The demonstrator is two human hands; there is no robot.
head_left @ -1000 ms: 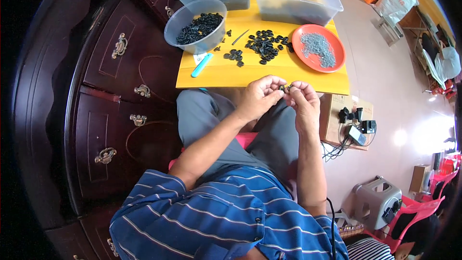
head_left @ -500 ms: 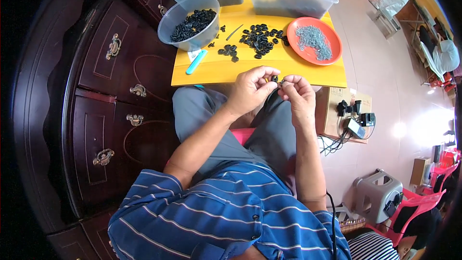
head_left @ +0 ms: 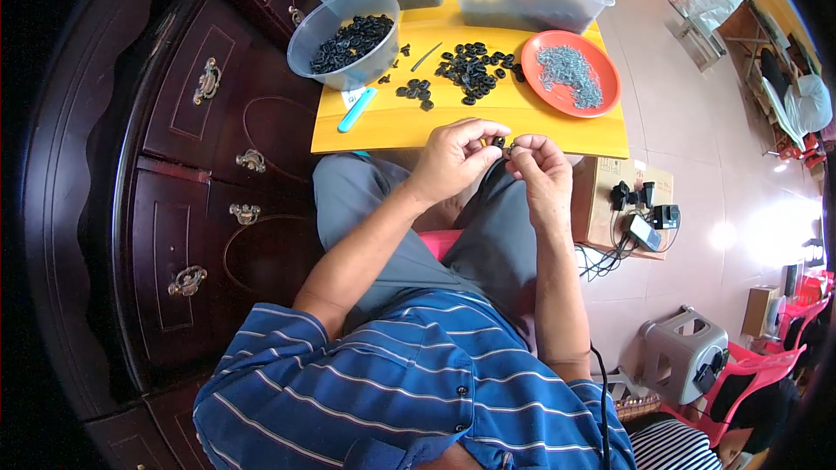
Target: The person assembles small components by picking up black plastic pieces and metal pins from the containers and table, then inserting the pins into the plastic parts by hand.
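Just off the near edge of the yellow table (head_left: 383,135), my left hand (head_left: 457,159) pinches a small black oval part (head_left: 498,142) between thumb and forefinger. Close beside it, my right hand (head_left: 540,165) is closed, its thumb and fingertips brought up to the same part. Whatever the right fingertips grip is too small to make out. On the table lie a loose pile of black oval parts (head_left: 470,70) and a smaller cluster (head_left: 414,91). To their right, a red plate (head_left: 605,61) carries many small silvery metal pieces (head_left: 570,74).
A round clear tub (head_left: 300,43) of black parts stands at the table's left, near a turquoise-handled cutter (head_left: 357,110). Two clear bins (head_left: 527,0) are at the back. Dark drawers (head_left: 187,209) rise at left; a carton (head_left: 601,209) with cabled devices sits at right.
Both hands stay almost in place, fingertips still together at the black part. The view has shifted very slightly; nothing on the table has visibly moved.
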